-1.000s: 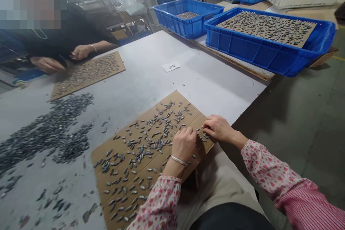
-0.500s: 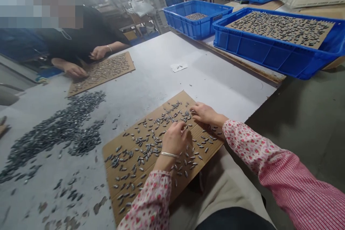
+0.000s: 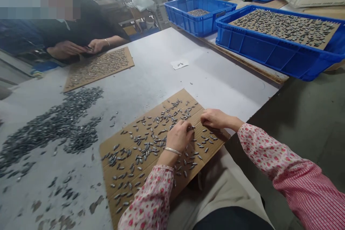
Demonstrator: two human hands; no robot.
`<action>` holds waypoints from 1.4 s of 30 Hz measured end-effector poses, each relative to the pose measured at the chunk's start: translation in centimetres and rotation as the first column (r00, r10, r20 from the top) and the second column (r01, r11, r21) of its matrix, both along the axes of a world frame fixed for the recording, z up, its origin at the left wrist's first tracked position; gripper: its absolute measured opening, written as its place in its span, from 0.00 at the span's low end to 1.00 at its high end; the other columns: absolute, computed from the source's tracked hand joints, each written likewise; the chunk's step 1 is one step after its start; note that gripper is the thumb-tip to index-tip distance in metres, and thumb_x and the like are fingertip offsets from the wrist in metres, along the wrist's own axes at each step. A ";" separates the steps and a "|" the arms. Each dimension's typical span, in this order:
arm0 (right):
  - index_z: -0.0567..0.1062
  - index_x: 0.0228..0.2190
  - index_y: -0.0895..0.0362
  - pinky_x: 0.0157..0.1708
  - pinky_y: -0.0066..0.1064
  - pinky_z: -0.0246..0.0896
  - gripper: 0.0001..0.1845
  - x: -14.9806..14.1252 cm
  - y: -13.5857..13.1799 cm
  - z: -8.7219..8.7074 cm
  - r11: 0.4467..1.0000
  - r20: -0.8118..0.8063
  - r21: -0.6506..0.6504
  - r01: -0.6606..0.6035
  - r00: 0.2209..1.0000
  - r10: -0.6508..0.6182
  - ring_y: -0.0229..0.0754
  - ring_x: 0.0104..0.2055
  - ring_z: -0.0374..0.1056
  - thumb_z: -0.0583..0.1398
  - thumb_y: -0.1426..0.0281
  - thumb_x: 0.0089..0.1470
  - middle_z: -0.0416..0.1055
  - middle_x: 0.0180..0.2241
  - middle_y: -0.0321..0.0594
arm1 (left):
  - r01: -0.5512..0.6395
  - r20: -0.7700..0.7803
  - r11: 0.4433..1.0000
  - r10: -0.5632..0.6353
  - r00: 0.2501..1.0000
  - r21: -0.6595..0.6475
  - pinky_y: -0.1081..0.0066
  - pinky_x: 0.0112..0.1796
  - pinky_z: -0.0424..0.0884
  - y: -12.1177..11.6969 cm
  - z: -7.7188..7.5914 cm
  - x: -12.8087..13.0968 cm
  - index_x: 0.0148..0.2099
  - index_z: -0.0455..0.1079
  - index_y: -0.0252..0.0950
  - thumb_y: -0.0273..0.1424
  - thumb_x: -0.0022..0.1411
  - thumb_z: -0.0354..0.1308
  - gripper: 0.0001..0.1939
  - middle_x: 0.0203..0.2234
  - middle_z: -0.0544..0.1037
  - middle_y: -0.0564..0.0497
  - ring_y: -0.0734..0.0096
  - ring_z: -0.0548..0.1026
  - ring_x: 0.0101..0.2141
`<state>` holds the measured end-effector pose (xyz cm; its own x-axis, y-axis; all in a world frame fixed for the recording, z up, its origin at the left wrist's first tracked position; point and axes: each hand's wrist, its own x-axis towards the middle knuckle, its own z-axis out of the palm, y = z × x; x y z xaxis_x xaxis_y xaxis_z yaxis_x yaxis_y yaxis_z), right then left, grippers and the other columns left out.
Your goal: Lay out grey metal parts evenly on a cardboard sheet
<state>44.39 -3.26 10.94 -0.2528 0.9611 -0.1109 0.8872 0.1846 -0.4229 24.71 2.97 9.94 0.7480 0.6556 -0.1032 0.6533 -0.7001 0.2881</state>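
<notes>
A brown cardboard sheet (image 3: 159, 158) lies before me, scattered with several small grey spindle-shaped pieces (image 3: 145, 151). Over its right half, my left hand (image 3: 178, 136) is closed, with one such piece (image 3: 191, 128) showing at its fingertips. At the sheet's right edge, my right hand (image 3: 217, 118) has its fingers curled and pressed together just above the cardboard. Whatever those fingers hold, if anything, is hidden. Loose grey pieces (image 3: 206, 139) lie on the cardboard below the right hand.
A large pile of dark grey pieces (image 3: 54, 122) covers the table's left side. Across the white table (image 3: 151, 68), a co-worker's hands (image 3: 97, 45) are above another covered cardboard sheet (image 3: 99, 68). Blue crates (image 3: 258, 50) stand at the back right. A white scrap (image 3: 179, 65) holds a few pieces.
My right hand has moved right to the sheet's edge and its fingers have closed up. My left hand has shifted slightly right. The co-worker's hands have come together.
</notes>
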 end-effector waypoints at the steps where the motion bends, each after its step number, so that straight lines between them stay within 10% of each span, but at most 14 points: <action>1: 0.76 0.31 0.58 0.34 0.27 0.53 0.06 0.2 -0.2 -0.2 1.000 -0.011 0.012 0.002 1.000 -0.002 0.40 0.38 0.65 0.58 0.76 0.54 0.72 0.35 0.41 | -0.013 -0.023 1.000 0.013 1.000 0.011 0.71 0.36 0.67 -0.2 0.2 -0.1 0.41 0.72 0.40 0.33 0.62 0.52 0.09 0.39 0.74 0.49 0.66 0.73 0.37; 19: 0.75 0.33 0.57 0.36 0.29 0.54 0.07 -3.4 2.3 -3.0 0.991 -0.025 0.124 0.046 0.999 -0.043 0.42 0.38 0.66 0.59 0.67 0.55 0.73 0.35 0.42 | 0.232 0.035 0.971 -0.234 0.972 0.062 0.68 0.41 0.67 -1.3 -0.2 -1.3 0.40 0.73 0.41 0.27 0.61 0.51 0.10 0.36 0.79 0.51 0.66 0.75 0.39; 28: 0.77 0.29 0.55 0.34 0.29 0.55 0.06 -2.1 1.2 -0.6 1.000 -0.003 -0.005 -0.011 1.000 0.011 0.42 0.38 0.67 0.59 0.72 0.54 0.75 0.34 0.40 | -0.076 0.091 0.997 0.075 0.993 0.003 0.71 0.36 0.66 0.1 1.2 -4.5 0.38 0.73 0.40 0.36 0.63 0.50 0.11 0.34 0.76 0.51 0.68 0.73 0.35; 35: 0.77 0.32 0.58 0.38 0.29 0.56 0.05 -1.4 1.5 -3.2 0.989 -0.180 0.111 0.100 0.981 -0.079 0.39 0.38 0.65 0.59 0.70 0.56 0.73 0.34 0.40 | -0.063 -0.060 0.998 0.064 0.996 0.026 0.70 0.37 0.66 -0.6 1.1 -3.6 0.38 0.72 0.40 0.34 0.61 0.52 0.08 0.37 0.74 0.49 0.66 0.73 0.38; 42: 0.76 0.37 0.57 0.39 0.31 0.56 0.07 -4.5 2.3 -3.4 0.975 -0.037 0.205 -0.087 0.995 0.096 0.42 0.40 0.63 0.60 0.71 0.55 0.69 0.37 0.43 | -0.020 -0.107 1.000 0.020 0.994 0.000 0.70 0.37 0.66 -0.5 1.1 -3.9 0.37 0.72 0.41 0.30 0.60 0.52 0.07 0.36 0.76 0.51 0.65 0.73 0.38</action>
<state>39.89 -0.92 7.59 -0.3410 0.9350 0.0978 0.8428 0.3501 -0.4088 20.86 2.46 11.02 0.7195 0.6700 -0.1826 0.6942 -0.6866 0.2161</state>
